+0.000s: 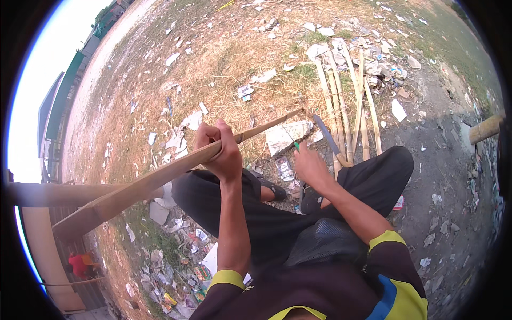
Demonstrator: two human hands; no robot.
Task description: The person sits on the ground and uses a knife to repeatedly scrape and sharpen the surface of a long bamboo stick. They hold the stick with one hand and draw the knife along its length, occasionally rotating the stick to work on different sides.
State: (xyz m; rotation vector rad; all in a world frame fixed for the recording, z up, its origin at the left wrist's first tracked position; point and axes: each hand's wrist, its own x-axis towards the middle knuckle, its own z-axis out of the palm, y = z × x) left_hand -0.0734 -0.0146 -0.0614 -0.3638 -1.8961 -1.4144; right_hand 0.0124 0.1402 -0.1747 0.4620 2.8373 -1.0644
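Observation:
My left hand (220,152) is closed around a long split bamboo slat (144,184) that runs from the lower left up toward the middle, its thin end over the dry grass. My right hand (311,166) hangs by my right knee, close to a long knife (326,134) with a dark blade lying on the ground. A small green object shows at its fingertips; whether the hand grips it is unclear. I am sitting with legs in black trousers (373,178) bent, wearing a dark top with yellow cuffs.
A pile of cut bamboo strips (346,98) lies ahead on the right. Paper scraps and litter (285,136) are scattered over dry grass and bare dirt. A thick bamboo pole (484,129) pokes in from the right edge. A wooden beam (64,193) and buildings stand at the left.

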